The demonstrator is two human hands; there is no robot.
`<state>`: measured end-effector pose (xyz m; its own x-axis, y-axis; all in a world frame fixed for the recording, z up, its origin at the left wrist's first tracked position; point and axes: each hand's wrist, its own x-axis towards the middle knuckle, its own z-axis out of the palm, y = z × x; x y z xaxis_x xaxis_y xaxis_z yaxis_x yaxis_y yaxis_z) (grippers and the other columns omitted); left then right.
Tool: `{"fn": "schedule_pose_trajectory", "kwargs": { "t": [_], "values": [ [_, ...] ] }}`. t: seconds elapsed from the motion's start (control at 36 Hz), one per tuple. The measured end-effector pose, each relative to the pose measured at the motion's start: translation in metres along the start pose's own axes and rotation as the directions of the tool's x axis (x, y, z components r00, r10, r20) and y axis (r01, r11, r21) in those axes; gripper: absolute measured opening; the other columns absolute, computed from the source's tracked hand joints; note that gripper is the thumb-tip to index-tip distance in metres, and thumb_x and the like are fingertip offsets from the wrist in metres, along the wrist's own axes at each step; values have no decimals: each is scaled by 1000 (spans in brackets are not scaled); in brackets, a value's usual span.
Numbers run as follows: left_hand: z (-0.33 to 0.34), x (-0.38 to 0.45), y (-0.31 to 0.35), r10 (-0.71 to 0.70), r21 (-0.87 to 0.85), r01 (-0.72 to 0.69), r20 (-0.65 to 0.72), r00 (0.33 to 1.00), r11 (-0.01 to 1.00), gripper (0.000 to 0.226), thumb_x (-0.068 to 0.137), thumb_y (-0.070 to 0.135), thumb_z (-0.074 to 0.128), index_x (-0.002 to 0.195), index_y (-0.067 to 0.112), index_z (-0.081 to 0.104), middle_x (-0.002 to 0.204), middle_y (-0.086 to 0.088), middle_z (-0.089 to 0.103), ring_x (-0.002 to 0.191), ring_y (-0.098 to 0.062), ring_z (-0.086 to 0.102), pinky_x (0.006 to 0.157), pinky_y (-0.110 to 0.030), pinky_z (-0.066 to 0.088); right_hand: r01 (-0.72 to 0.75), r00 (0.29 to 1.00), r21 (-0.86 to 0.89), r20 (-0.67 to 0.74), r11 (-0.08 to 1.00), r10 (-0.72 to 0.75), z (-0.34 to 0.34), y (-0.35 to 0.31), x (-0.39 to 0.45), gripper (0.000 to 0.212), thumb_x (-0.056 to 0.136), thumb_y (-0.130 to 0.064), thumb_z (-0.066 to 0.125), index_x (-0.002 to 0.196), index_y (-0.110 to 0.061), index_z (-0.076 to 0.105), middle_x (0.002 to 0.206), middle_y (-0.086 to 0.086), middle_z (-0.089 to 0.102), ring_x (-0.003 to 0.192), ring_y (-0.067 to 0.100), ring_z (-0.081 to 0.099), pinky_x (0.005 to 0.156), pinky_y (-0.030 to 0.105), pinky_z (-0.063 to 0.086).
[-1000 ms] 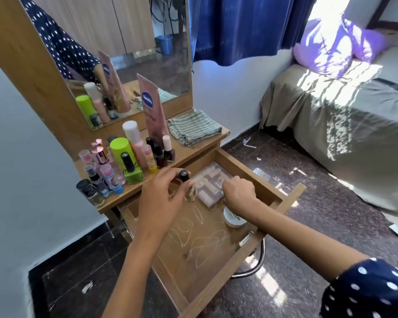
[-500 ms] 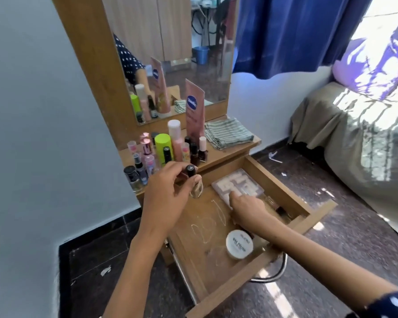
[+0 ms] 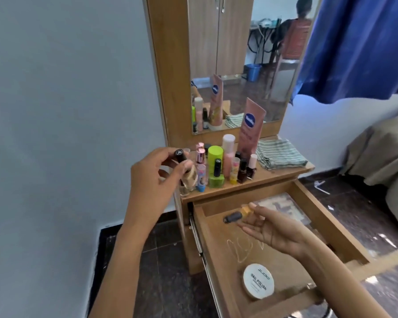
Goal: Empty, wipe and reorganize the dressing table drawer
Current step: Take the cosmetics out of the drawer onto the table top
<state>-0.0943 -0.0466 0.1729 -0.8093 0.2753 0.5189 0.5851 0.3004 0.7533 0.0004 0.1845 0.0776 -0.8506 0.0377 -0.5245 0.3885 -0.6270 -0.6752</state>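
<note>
left hand (image 3: 155,177): grips black-capped clear glass bottle (image 3: 186,168) above counter (image 3: 283,174) edge | right hand (image 3: 272,228): pinches small amber black-capped bottle (image 3: 238,214) over open wooden drawer (image 3: 331,228) | round white tin (image 3: 258,280) inside drawer front

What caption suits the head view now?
Left hand lifts a beige bottle to the shelf; right hand holds a yellow bottle over the open drawer.

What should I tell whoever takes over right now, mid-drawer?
Left hand grips a black-capped beige bottle above the tabletop's left end. Right hand pinches a small orange bottle over the open drawer.
Done: many bottles already stand on the tabletop.
Left: set both bottles down, lift out the white nail polish tin and the clear case, wipe the scribbled drawer floor with the striped cloth, refill.
</note>
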Motion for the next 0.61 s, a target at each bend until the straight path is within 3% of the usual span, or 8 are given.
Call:
{"fn": "schedule_pose_trajectory", "kwargs": {
  "t": [0.08, 0.14, 0.22, 0.33, 0.39, 0.47, 0.61],
  "values": [
    [-14, 11, -6, -4, -15, 3, -61, 998, 1000, 13, 83, 21, 69, 93, 30, 67, 90, 14, 68, 81, 0, 63, 66, -9, 48, -60, 995, 163, 87, 985, 46, 2, 5, 6, 64, 36, -7, 97, 94, 1, 72, 101, 26, 69, 89, 34, 71, 76, 41, 58],
    [-21, 19, -12, -7, -8, 7, -84, 996, 1000, 13, 83, 19, 70, 93, 27, 68, 90, 13, 69, 81, -2, 65, 69, -12, 50, -94, 992, 195, 107, 976, 74, 2, 7, 8, 74, 33, -10, 98, 99, -1, 66, 101, 22, 70, 89, 30, 72, 69, 39, 61],
    [-24, 31, -26, -21, 21, 22, -78, 997, 1000, 14, 82, 18, 71, 95, 24, 69, 89, 13, 69, 81, -2, 65, 69, -12, 51, -90, 992, 184, 99, 979, 73, 5, 11, 9, 72, 30, -19, 100, 91, -7, 65, 92, 15, 71, 78, 23, 73, 62, 35, 61],
    [-17, 48, -48, -54, 45, 55, -18, 998, 997, 15, 80, 16, 73, 94, 21, 71, 84, 15, 69, 79, 0, 65, 71, -13, 52, 33, 995, 89, 92, 996, -41, 8, 16, 8, 73, 28, -29, 99, 92, -7, 73, 94, 14, 73, 72, 17, 72, 55, 29, 60],
    [-12, 54, -58, -68, 42, 67, 10, 998, 997, 14, 80, 15, 74, 92, 21, 72, 83, 14, 69, 78, 0, 66, 72, -14, 52, 120, 989, -10, 87, 993, -119, 8, 16, 5, 72, 31, -32, 99, 93, -9, 72, 105, 18, 72, 80, 18, 73, 56, 27, 59],
    [-4, 60, -70, -86, 27, 85, 43, 995, 996, 15, 78, 13, 76, 90, 20, 72, 82, 12, 69, 76, 2, 65, 71, -11, 50, 219, 975, -192, 67, 957, -210, 7, 16, 2, 88, 38, -34, 97, 111, -1, 59, 113, 20, 68, 96, 22, 71, 63, 28, 60],
    [8, 64, -83, -103, 27, 101, 108, 989, 995, 18, 76, 11, 77, 86, 24, 70, 78, 16, 67, 71, 6, 63, 67, -9, 49, 273, 962, -220, 88, 937, -259, 10, 21, 1, 74, 56, -19, 85, 119, 5, 55, 113, 22, 68, 103, 29, 68, 71, 28, 60]
  ]
}}
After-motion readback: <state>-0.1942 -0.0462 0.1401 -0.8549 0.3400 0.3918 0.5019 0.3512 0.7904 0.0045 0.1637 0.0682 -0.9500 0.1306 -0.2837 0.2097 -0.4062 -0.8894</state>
